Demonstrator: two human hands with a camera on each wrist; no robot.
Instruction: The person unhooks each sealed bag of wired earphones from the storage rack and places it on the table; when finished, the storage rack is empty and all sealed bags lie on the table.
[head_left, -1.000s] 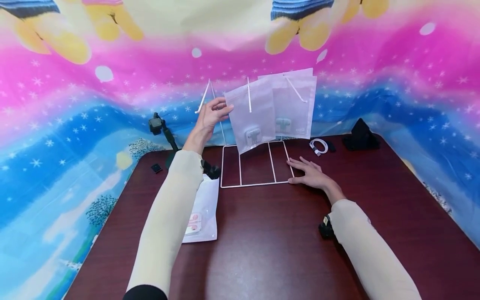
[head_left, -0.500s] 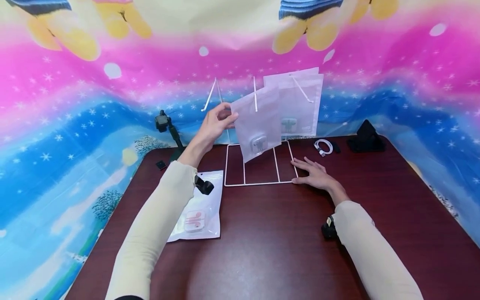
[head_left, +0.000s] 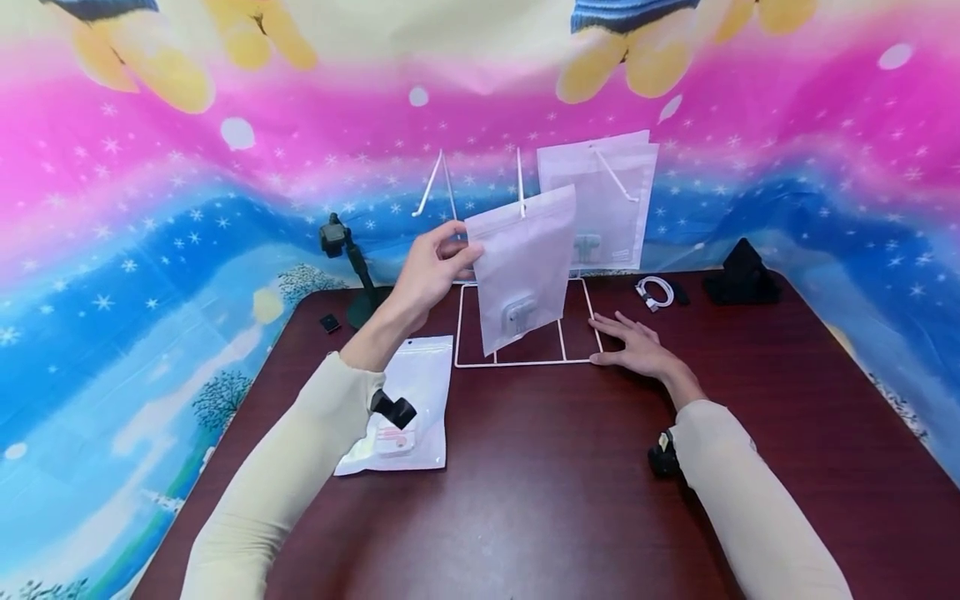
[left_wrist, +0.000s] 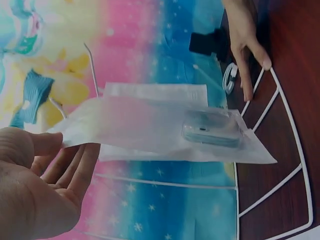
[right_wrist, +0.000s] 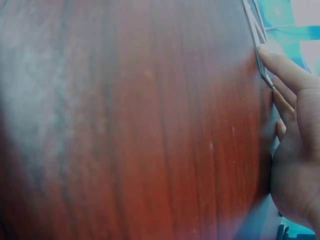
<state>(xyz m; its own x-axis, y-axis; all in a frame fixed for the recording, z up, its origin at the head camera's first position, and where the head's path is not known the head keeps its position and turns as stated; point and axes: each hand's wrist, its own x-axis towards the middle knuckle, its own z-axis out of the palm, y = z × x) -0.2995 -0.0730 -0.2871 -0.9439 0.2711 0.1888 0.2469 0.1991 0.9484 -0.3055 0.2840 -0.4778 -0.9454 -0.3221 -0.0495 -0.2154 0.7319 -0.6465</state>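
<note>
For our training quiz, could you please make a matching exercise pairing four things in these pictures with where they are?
Things:
1. frosted pouch
2. pink earphone pack
3. white cable
4. right hand

Places:
A. flat on the table under the left forearm
B. resting at the wire rack's corner
C. pinched by the left hand
D. coiled near the table's far edge

Pairs: 1-C, 2-A, 3-D, 4-B
</note>
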